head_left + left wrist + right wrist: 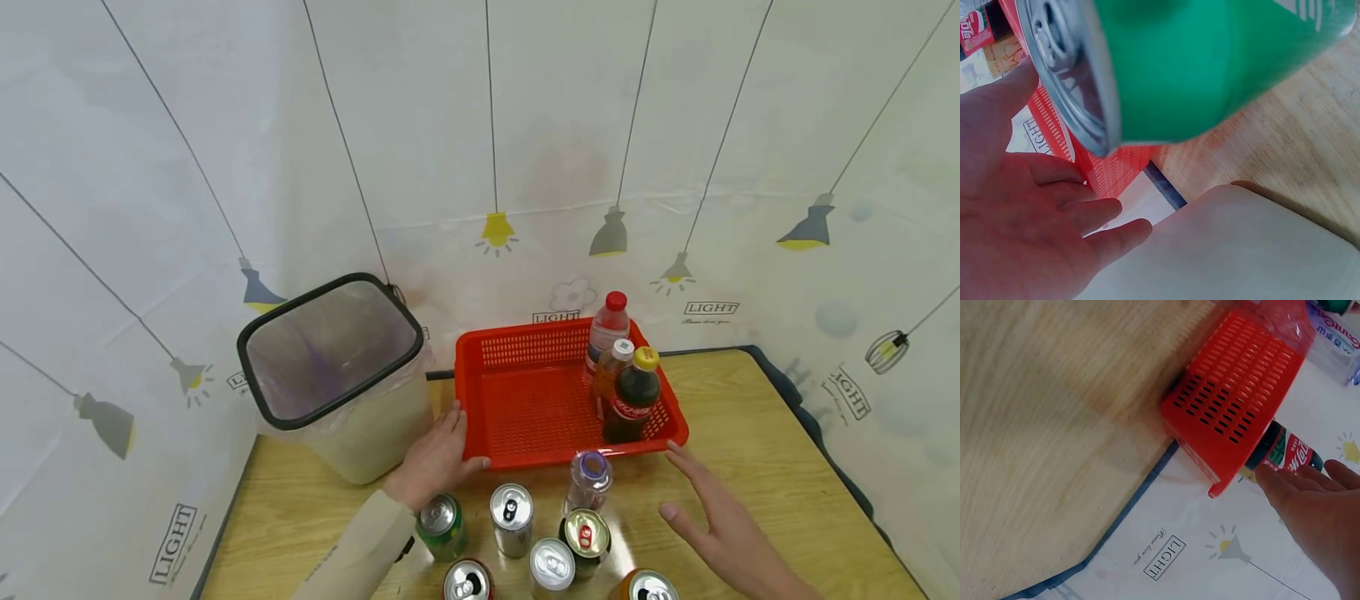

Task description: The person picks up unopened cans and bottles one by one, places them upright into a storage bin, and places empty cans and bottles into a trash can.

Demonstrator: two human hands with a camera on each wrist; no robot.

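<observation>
A red plastic basket (517, 408) sits on the wooden table against the wall. In its right part stand a cola bottle (633, 408) with a yellow cap, a white-capped bottle (604, 390) of orange drink, and a red-capped clear bottle (609, 329). My left hand (435, 458) is at the basket's left side, fingers extended along the rim and thumb at the front corner. Near the front right corner, my right hand (723, 529) has its fingers extended, fingertips close to the rim. A green can (1172, 69) stands beside my left wrist.
A bin (375, 437) with a black rim and clear liner stands left of the basket. In front are a clear bottle (588, 483) with a purple top, a silver can (512, 517), a gold-topped can (587, 533) and several other cans. Patterned sheets cover the walls.
</observation>
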